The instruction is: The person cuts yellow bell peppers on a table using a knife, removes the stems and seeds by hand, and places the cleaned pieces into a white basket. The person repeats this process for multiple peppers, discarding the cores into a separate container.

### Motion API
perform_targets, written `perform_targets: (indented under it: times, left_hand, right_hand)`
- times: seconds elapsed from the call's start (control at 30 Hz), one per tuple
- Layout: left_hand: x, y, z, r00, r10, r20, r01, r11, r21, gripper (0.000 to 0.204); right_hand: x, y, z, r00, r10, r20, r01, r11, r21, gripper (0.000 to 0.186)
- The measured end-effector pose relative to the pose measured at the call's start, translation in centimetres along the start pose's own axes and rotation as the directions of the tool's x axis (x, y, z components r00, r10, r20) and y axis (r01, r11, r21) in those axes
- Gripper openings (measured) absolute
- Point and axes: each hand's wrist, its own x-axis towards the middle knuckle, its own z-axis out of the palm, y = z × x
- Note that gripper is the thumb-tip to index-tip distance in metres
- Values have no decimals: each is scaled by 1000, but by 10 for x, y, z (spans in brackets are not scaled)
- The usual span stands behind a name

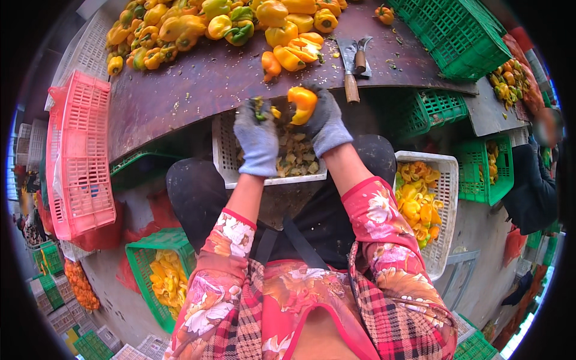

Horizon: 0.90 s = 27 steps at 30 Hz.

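Note:
Over the table's near edge, my right hand (327, 123), in a grey-blue work glove, is closed round an orange-yellow bell pepper (303, 104) with a hollow, cut side facing left. Beside it my left hand (256, 133), gloved alike, pinches a small green and yellow pepper core (260, 109); the fingers partly hide it and blur slightly. Under both hands, between my knees, stands a white crate (223, 157) holding pale pepper scraps (298, 155). Just ahead on the table lie cut-open yellow peppers (294, 56) and a wooden-handled knife (350, 71), with another short-handled blade (361, 57) next to it.
A large heap of yellow and green peppers (180, 27) covers the far left of the dark table (180, 99). Pink crates (81, 162) stand left, a green crate (453, 36) far right. Pepper pieces fill a white crate (447, 198) at right and a green crate (141, 264) at lower left.

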Motion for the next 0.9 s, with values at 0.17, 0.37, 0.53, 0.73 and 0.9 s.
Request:
perform_targets:
  times: [0.17,0.37,0.53,0.73,0.9]
  left_hand:
    - [14,-42,-24,974,-159,159,137,981,141,13]
    - [9,-83,-37,694,-539,478,561,821,112,35]
    - [44,-61,-14,889,-184,418,137,980,141,57]
    - [102,-68,52,959,-45,279,-1,987,163,49]
    - [116,-79,57,895,-155,418,186,982,-34,46]
  right_hand:
    - [3,-26,-25,953,252,170,-281,524,804,24]
    - [-20,-111,-25,887,345,-306,-83,773,629,26]
    - [-98,-136,-170,819,-278,-502,-42,843,-536,31]
    - [-254,-126,-292,654,-94,-751,-753,13,-657,39]
    - [-263,-110,-270,689,-1,-724,-723,68,-688,45]
